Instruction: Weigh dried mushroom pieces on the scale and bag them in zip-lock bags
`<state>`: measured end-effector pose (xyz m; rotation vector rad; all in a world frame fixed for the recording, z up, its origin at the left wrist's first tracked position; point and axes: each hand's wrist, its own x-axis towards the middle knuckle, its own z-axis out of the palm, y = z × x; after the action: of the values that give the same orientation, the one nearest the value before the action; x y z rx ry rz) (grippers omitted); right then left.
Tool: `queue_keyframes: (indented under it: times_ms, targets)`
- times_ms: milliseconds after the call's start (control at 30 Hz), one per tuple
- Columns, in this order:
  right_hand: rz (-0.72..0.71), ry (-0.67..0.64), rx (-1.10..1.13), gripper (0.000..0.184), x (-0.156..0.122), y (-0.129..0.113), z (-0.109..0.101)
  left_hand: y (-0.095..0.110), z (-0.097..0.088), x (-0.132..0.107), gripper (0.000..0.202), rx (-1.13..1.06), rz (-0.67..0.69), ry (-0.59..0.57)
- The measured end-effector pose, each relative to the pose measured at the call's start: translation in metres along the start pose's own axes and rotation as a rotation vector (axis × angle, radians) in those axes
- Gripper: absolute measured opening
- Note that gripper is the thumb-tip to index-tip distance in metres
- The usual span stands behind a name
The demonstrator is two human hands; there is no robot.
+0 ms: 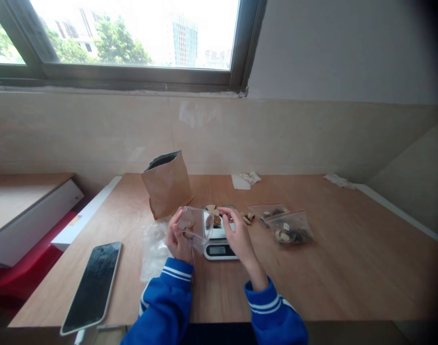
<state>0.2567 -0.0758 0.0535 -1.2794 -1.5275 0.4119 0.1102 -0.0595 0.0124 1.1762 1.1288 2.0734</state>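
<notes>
My left hand (177, 237) is closed around the side of a clear plastic container (200, 223), tilted with its mouth toward the right. A brownish dried piece (189, 231) shows through its wall. Behind and below it sits a white kitchen scale (221, 233) with a lit display, its digits too small to read. Pale dried slices (212, 211) lie on the weighing plate. Over the scale's right side my right hand (236, 235) reaches in, thumb and fingers drawn together by the slices; what they pinch is hidden. More dried pieces (248, 218) lie on the table just right of it.
A brown paper bag (168, 187) stands open behind my left hand. Flat clear plastic bags (152, 254) lie left of the scale, filled zip bags (292, 229) to the right. A phone (93, 285) with a cable lies front left. Tissue (245, 180) lies near the wall.
</notes>
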Motion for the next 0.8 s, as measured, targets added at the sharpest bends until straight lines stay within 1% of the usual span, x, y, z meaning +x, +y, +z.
queue_keyframes:
  times_ms: [100,167,233,300,367,433,467,500,533,600,633,667,700,733,800]
  targets:
    - [-0.041,-0.107,-0.134,0.029,-0.007,0.027,0.01,0.0,0.001,-0.001,0.046,-0.034,-0.023,0.011]
    - [-0.068,-0.163,-0.233,0.027,-0.009,0.035,0.015,0.0,0.001,-0.001,0.046,-0.048,-0.026,0.009]
    - [-0.065,-0.179,-0.274,0.023,-0.01,0.036,0.016,0.001,0.0,0.0,0.047,-0.049,-0.027,0.007]
    - [-0.049,-0.158,-0.234,0.019,-0.01,0.032,0.012,0.002,-0.001,0.0,0.047,-0.043,-0.034,0.01]
    - [-0.021,-0.079,-0.148,0.017,-0.007,0.022,0.004,0.003,-0.001,0.0,0.048,-0.04,-0.04,0.019]
    - [0.002,0.021,-0.073,0.019,-0.003,0.006,-0.007,0.004,-0.001,0.0,0.048,-0.029,-0.044,0.025]
    - [-0.003,0.043,-0.047,0.02,0.0,-0.004,-0.012,0.004,-0.001,0.0,0.049,-0.021,-0.046,0.023]
    - [-0.023,0.032,-0.024,0.021,0.003,-0.014,-0.017,0.004,-0.001,-0.001,0.049,-0.013,-0.047,0.018]
    - [-0.056,-0.016,-0.004,0.022,0.007,-0.025,-0.022,0.004,-0.001,-0.001,0.051,-0.005,-0.05,0.012]
    - [-0.135,-0.179,0.023,0.026,0.013,-0.041,-0.03,0.003,-0.001,-0.001,0.052,-0.001,-0.054,-0.003]
    - [-0.165,-0.258,0.032,0.03,0.017,-0.045,-0.033,0.003,-0.002,-0.001,0.053,-0.004,-0.054,-0.004]
    - [-0.185,-0.313,0.043,0.035,0.019,-0.045,-0.035,0.002,-0.002,-0.001,0.053,-0.005,-0.054,0.001]
    - [-0.19,-0.335,0.055,0.038,0.022,-0.042,-0.035,0.002,-0.002,-0.001,0.052,-0.006,-0.054,0.009]
    - [-0.184,-0.324,0.064,0.04,0.024,-0.035,-0.033,0.001,-0.002,-0.001,0.052,-0.006,-0.054,0.018]
    - [-0.148,-0.253,0.037,0.042,0.026,-0.015,-0.024,0.001,-0.002,0.0,0.051,-0.006,-0.052,0.038]
